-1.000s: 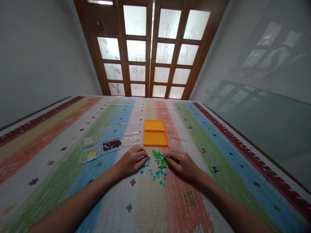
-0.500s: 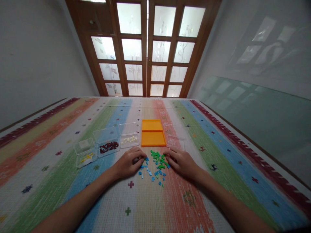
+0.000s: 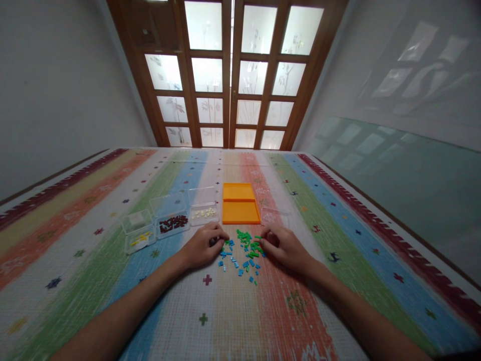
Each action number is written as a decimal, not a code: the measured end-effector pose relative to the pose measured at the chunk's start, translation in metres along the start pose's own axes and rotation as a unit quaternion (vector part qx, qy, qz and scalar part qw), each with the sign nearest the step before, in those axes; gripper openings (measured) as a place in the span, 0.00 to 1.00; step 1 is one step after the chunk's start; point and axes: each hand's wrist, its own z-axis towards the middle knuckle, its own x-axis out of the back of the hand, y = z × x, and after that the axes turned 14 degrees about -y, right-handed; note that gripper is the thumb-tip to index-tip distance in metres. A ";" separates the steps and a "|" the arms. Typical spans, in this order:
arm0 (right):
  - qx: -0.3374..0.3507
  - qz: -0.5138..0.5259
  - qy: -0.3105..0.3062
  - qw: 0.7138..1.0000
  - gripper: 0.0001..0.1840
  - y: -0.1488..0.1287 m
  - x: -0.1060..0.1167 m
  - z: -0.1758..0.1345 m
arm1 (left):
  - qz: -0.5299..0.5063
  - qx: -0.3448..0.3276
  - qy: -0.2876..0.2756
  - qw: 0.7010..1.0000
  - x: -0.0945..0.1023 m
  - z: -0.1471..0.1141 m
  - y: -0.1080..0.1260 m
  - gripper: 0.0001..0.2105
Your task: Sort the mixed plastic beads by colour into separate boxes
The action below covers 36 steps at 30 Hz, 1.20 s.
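A loose pile of small toy bricks, green bricks [image 3: 244,237] mixed with blue bricks [image 3: 234,262], lies on the striped cloth between my hands. At the pile's left edge, my left hand [image 3: 205,245] is closed, thumb and fingers pinched together; what they hold, if anything, is too small to make out. My right hand [image 3: 284,246] is closed at the right edge, and a thin green brick [image 3: 257,237] pokes out from its fingertips. Just beyond the pile sits an orange tray [image 3: 241,213] with two sections.
Left of the tray stand open clear boxes: one with cream pieces [image 3: 204,214], one with dark red pieces [image 3: 173,223], one with yellow pieces [image 3: 141,238]. Another clear box [image 3: 275,216] is right of the tray. The striped cloth [image 3: 180,321] covers the table, with paned doors [image 3: 231,75] behind.
The view has shifted slightly, moving everything a little to the right. My right fingers have drawn together, with a green brick now showing at their tips. The left hand stays by the pile.
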 end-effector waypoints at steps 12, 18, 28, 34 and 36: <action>0.036 -0.066 0.022 0.997 0.05 0.004 0.029 0.049 | -0.059 0.023 -0.017 0.998 0.004 0.003 0.005 0.06; 0.024 -0.137 -0.006 0.990 0.05 0.012 0.028 0.087 | -0.091 0.046 -0.003 0.995 0.006 0.003 0.004 0.06; -0.049 -0.203 -0.054 0.976 0.08 0.018 0.026 0.101 | -0.120 0.073 0.021 0.990 0.007 0.004 0.002 0.06; 0.007 -0.192 -0.040 0.981 0.08 0.015 0.033 0.093 | -0.102 0.064 0.047 0.992 0.008 0.005 0.000 0.06; 0.024 -0.174 -0.039 0.984 0.08 0.012 0.037 0.088 | -0.084 0.051 0.067 0.993 0.012 0.008 0.001 0.06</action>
